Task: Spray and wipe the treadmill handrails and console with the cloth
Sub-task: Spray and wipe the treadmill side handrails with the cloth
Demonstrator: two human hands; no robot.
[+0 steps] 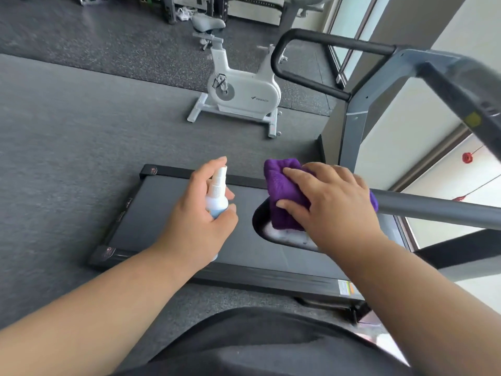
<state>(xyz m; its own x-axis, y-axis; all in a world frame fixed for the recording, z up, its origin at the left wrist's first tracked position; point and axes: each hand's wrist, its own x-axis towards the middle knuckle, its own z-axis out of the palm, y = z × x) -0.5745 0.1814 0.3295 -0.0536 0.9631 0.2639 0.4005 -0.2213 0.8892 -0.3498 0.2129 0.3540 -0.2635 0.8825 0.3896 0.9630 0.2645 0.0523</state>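
Cloth [282, 191], purple and folded thick, sits at the centre of the frame on the near handrail [433, 210], where our right hand [333, 202] presses it with fingers spread flat. It looks soft and light, so we judge a broad palm hold wraps it best round the stiff, smooth bar. Our left hand [200, 213] grips the small spray bottle [217, 196], light plastic, likely slippery when wet.
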